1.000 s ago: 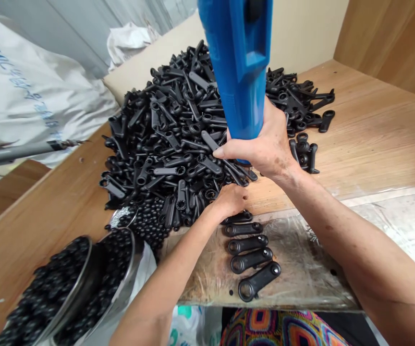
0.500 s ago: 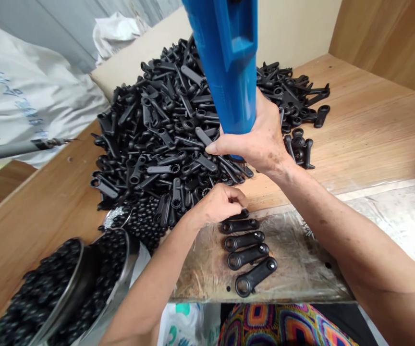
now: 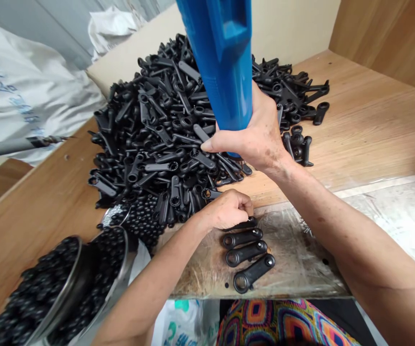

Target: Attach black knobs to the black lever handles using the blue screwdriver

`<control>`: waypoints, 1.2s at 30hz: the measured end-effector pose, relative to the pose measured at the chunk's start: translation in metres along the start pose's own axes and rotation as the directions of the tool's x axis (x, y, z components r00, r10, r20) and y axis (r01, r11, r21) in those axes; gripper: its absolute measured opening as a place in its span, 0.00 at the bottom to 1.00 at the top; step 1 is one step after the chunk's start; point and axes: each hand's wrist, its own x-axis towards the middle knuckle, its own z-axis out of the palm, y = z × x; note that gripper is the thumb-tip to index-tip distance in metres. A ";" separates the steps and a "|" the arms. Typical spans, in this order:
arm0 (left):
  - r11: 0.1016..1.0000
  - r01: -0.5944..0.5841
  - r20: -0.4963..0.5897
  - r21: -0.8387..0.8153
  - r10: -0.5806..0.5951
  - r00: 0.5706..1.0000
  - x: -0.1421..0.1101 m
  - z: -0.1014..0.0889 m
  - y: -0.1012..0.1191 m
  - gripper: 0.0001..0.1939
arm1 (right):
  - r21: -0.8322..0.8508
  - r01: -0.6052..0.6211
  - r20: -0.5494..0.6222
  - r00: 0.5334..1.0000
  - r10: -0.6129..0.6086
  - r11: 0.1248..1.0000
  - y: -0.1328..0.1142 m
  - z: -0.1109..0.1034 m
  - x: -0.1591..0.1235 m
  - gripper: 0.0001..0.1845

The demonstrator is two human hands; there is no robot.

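Note:
My right hand (image 3: 261,129) is wrapped round a thick blue cylindrical tool (image 3: 225,81), held upright above the bench; its lower end is mostly hidden by the hand. Lower down, my left hand (image 3: 231,209) has its fingers curled and pinched at the end of a black lever-shaped part (image 3: 243,224), partly hidden under it; what the fingertips hold is too small to make out. Nearer me, more black levers (image 3: 253,273) lie in a row, each with a ring at its left end and a small pale spot at its right.
A large pile of black levers (image 3: 164,120) covers the back of the wooden bench (image 3: 366,129). Small black balls (image 3: 144,218) spill from metal bowls (image 3: 79,269) at the left. A grey rod (image 3: 9,148) juts in from the left, near a white sack (image 3: 30,86).
My left hand has moved slightly right and toward me, from the farthest lever of the row to the one nearer. My right hand still holds the blue tool in nearly the same place.

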 end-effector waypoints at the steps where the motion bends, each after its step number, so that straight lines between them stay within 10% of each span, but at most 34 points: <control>1: 1.000 0.004 -0.010 0.019 -0.003 1.000 0.000 0.000 0.000 0.07 | 0.005 -0.004 0.000 1.000 0.004 1.000 0.000 0.000 0.000 0.18; 15: 0.982 0.025 -0.140 0.189 0.002 0.990 -0.006 0.007 0.003 0.03 | -0.053 -0.104 0.022 0.994 0.105 0.993 0.000 0.002 -0.001 0.21; 21: 0.898 0.133 -0.430 0.420 0.068 0.900 -0.033 0.006 -0.018 0.09 | -0.015 -0.085 0.023 0.996 0.085 0.996 0.001 0.001 -0.001 0.20; 36: 0.797 0.156 -0.542 0.584 0.240 0.805 -0.046 0.075 -0.033 0.28 | -0.002 -0.066 0.053 0.996 0.066 0.998 -0.003 0.006 -0.005 0.24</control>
